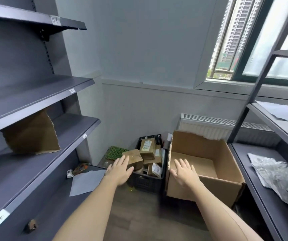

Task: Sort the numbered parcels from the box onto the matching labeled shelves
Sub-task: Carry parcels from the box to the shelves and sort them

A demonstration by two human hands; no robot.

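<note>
Parcels (147, 148) sit piled in black crate (146, 182) on floor, btwn labeled shelves (40, 101) on your left & big cardboard box (207, 171). Your left hand (120, 168) hovers over crate, fingers spread, holding nothing; right hand (185, 173), flat & empty, over box's near edge.

Daylight admitted through window (254, 40) at 1 o'clock; panes blown out to near white toward 2 o'clock. Room evenly, softly lit; wall (139, 49) at 12 o'clock rendered pale blue-grey. Undersides of dark shelves (35, 94) at 9 to 10 o'clock left in shade. Interior of black crate (146, 178) near centre kept dim. Strong wide-angle distortion seen: shelf edges and rack post (261, 72) at 2 o'clock bowed and splayed outward. Slight softness noted overall; shelf labels (72, 91) too blurred to be read.
</note>
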